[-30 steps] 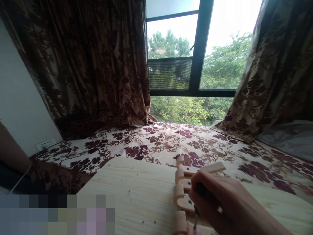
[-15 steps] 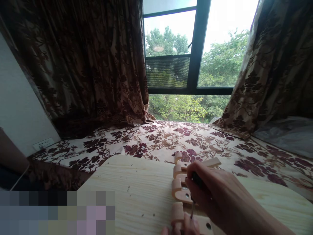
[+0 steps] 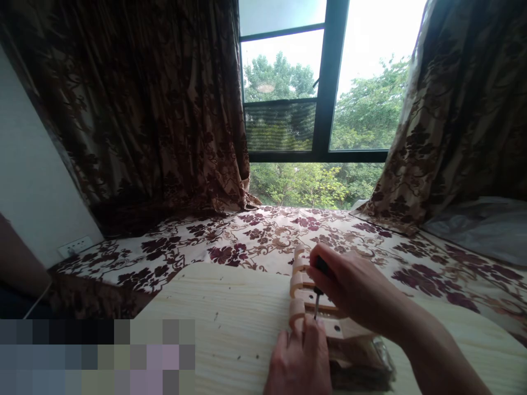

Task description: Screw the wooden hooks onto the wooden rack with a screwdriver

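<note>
A row of curved wooden pieces (image 3: pixel 297 285) with screw holes runs along the right part of a pale wooden board (image 3: pixel 197 312). My right hand (image 3: pixel 341 280) is wrapped round the dark handle of a screwdriver (image 3: pixel 317 302), whose shaft points down at a wooden piece. Close to the screwdriver tip, my left hand (image 3: pixel 298 356) has its fingers pressed together on the near wooden piece; what lies between the fingertips is hidden. Beside it on the right lies a clear plastic bag (image 3: pixel 381 362) with contents too unclear to name.
A second pale board (image 3: pixel 465 334) lies at the right. Under the boards spreads a floral cloth (image 3: pixel 263 236). Behind are patterned curtains (image 3: pixel 164 109) and a window (image 3: pixel 323 126). A wall socket (image 3: pixel 76 247) is at the left.
The wooden row and my left hand have shifted up in the view, showing more of that hand and the plastic bag. My right hand, with the screwdriver, has moved slightly up and left.
</note>
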The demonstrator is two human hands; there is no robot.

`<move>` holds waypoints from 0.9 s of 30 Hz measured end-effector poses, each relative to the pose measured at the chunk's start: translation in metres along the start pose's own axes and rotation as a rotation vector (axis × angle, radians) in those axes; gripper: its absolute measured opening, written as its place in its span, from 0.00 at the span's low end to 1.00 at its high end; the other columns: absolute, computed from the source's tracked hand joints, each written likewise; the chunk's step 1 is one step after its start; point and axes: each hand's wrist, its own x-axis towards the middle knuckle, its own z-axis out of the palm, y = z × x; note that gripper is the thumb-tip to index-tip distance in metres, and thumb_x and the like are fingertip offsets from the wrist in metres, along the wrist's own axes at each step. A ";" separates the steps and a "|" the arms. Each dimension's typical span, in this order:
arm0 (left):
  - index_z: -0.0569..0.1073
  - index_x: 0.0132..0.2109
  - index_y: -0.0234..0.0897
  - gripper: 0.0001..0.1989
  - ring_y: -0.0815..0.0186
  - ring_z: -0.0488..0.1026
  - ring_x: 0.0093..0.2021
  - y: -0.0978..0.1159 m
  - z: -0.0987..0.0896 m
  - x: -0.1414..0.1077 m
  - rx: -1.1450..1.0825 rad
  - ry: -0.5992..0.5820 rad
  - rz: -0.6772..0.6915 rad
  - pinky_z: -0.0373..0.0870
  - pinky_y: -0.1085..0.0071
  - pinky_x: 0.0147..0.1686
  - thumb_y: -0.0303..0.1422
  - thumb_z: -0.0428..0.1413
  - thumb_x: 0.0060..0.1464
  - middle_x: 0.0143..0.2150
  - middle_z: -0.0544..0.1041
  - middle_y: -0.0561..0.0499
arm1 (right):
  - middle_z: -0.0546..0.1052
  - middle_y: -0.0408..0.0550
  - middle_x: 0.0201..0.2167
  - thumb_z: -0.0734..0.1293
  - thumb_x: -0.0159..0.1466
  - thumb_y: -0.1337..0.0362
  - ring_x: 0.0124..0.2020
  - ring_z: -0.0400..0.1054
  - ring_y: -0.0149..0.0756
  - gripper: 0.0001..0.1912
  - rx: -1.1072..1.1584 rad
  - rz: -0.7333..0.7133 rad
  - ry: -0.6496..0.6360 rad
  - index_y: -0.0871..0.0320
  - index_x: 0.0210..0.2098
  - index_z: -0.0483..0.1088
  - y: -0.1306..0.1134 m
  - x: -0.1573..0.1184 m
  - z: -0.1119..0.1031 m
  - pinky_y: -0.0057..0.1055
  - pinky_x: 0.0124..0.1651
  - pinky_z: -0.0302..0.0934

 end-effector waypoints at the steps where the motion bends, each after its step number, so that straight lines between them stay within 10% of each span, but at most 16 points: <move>1: 0.71 0.51 0.32 0.18 0.66 0.75 0.33 0.000 0.003 0.001 0.009 0.034 0.008 0.72 0.72 0.29 0.18 0.48 0.55 0.46 0.76 0.45 | 0.67 0.39 0.20 0.56 0.67 0.62 0.20 0.57 0.30 0.07 0.017 0.021 -0.015 0.55 0.33 0.59 0.002 0.002 -0.001 0.28 0.25 0.46; 27: 0.70 0.53 0.29 0.19 0.66 0.76 0.34 -0.006 0.020 -0.007 0.053 0.081 0.112 0.73 0.71 0.29 0.21 0.48 0.54 0.49 0.76 0.42 | 0.68 0.40 0.22 0.59 0.65 0.58 0.23 0.58 0.31 0.09 0.145 0.136 0.035 0.54 0.30 0.61 0.007 -0.001 -0.002 0.29 0.27 0.47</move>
